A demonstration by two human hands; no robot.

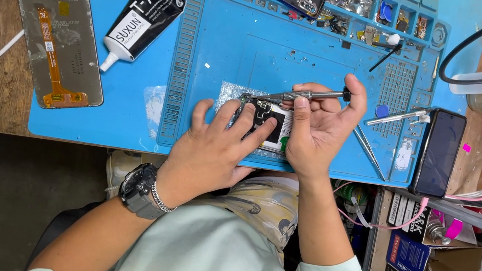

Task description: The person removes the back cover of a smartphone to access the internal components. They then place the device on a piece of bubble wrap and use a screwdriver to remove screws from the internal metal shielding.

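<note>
Nearest us, our left hand [214,144] lies fingers spread on the opened phone [268,127], which rests on the blue repair mat [235,45]. Our right hand [319,125] pinches a screwdriver [307,94] over it. Farther off lie a black glue tube [145,10] and a detached screen panel [58,38].

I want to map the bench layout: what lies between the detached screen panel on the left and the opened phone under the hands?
In the head view, a black glue tube with a white nozzle lies on the blue mat between the screen panel and the opened phone.
</note>
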